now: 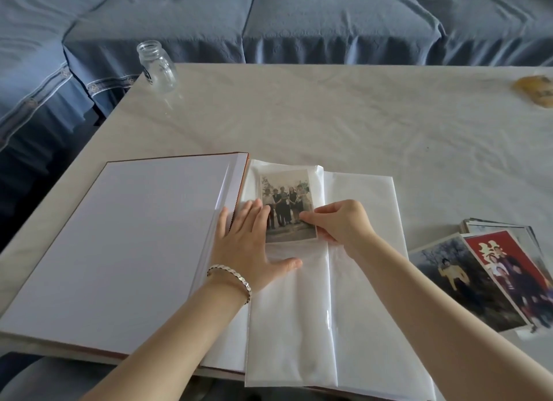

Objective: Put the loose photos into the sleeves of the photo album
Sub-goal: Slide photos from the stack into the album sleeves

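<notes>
While my right hand (338,221) pinches the lower right edge of the black-and-white photo (287,203), that photo lies at the top of the clear sleeve page (293,311) on the right side of the open album (119,245); whether it sits under the plastic I cannot tell. My left hand (248,245) rests flat, fingers straight, touching the photo's left edge. A pile of loose photos (490,278) lies near the album on the desk (359,116). A glass jar (157,67) stands at the far left corner, before a blue sofa (329,20).
</notes>
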{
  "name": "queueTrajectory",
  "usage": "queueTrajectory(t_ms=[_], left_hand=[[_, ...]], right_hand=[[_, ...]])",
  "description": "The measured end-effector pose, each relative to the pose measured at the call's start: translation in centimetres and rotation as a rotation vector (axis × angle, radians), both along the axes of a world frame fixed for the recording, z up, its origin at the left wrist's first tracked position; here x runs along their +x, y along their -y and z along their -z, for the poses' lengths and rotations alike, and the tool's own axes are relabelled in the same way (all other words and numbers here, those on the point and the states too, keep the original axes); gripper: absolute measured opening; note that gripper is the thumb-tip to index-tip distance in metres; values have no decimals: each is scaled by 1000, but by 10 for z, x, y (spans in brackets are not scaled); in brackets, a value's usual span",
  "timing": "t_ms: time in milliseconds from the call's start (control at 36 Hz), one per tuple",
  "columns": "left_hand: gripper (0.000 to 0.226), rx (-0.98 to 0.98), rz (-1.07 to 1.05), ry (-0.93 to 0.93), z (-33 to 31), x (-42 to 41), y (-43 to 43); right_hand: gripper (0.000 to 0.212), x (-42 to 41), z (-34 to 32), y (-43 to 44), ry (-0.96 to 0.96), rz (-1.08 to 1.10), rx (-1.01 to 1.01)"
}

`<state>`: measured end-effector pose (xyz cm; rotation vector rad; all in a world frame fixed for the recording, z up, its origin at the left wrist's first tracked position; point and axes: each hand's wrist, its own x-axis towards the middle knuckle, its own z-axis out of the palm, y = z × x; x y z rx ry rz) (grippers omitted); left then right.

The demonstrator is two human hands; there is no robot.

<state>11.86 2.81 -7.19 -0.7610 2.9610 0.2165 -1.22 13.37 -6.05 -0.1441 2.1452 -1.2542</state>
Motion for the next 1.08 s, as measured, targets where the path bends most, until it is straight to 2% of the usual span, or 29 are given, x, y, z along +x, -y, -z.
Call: queueTrajectory(t_ms=[222,417,611,694,833,917,972,1028,1083], left_hand=[[119,-47,6,-15,2,0,1],[119,-41,6,-16,5,-1,2],[119,-30,4,-52,4,1,1],[117,-18,-2,-50,4,1,1],[115,-44,30,-2,5,0,3],[123,-63,71,34,6,1,5],[111,-80,105,15,4,-1,6],[80,-49,138,-70,4,0,4],[59,-82,186,-183,9,1,1]], right_hand=[[23,2,1,-1,-33,26,1],[19,14,2,-5,-287,30,7],[17,21,2,-3,-415,-18,65],[19,18,0,-3,-333,-24,22],[13,5,-2,-9,6,35,-90],[14,4,1,-17,-27,35,-113],[14,6,1,-30,-148,4,-100],[13,5,-2,-52,-334,-23,-18],[13,3,-7,-80,-494,-43,96]])
